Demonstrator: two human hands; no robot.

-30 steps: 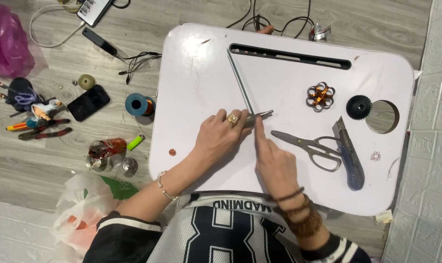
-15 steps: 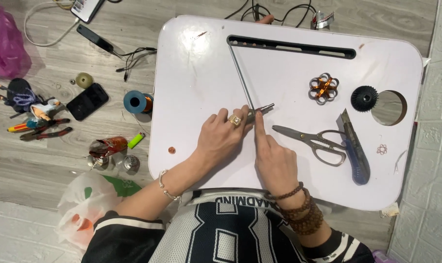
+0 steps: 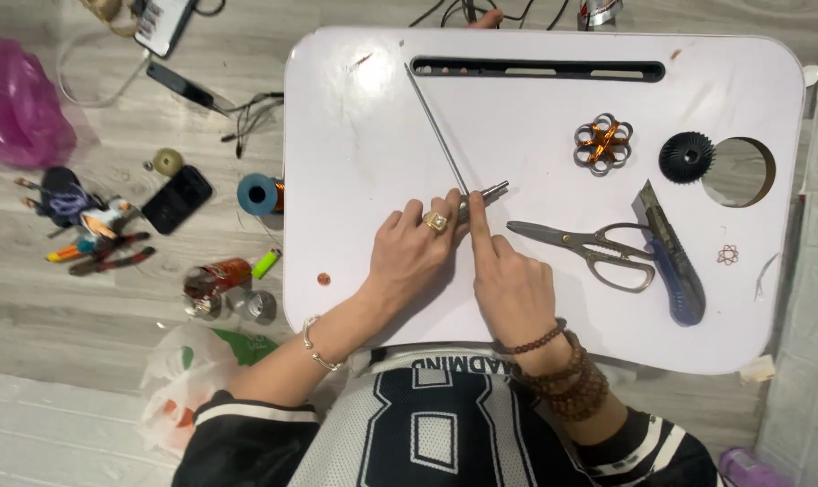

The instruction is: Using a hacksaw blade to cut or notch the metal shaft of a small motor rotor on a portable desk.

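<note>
Hands (image 3: 463, 257) unmoved, thin silver rod (image 3: 438, 131), metal-tipped

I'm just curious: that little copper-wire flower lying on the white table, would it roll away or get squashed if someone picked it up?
The copper-wire flower lies flat on the white table, so it probably won't roll. Its thin wire loops look easy to bend, so a hard pinch might deform it. It is likely very light.

surface (image 3: 364, 135) white | rod (image 3: 436, 126) silver | scissors (image 3: 580, 248) silver | wire flower (image 3: 603, 142) copper-orange | gear (image 3: 686, 157) black | utility knife (image 3: 675, 271) grey-blue | bag (image 3: 17, 113) pink | spool (image 3: 257, 194) blue | floor (image 3: 84, 325) grey wood-grain | shirt (image 3: 427, 433) black-white
</note>
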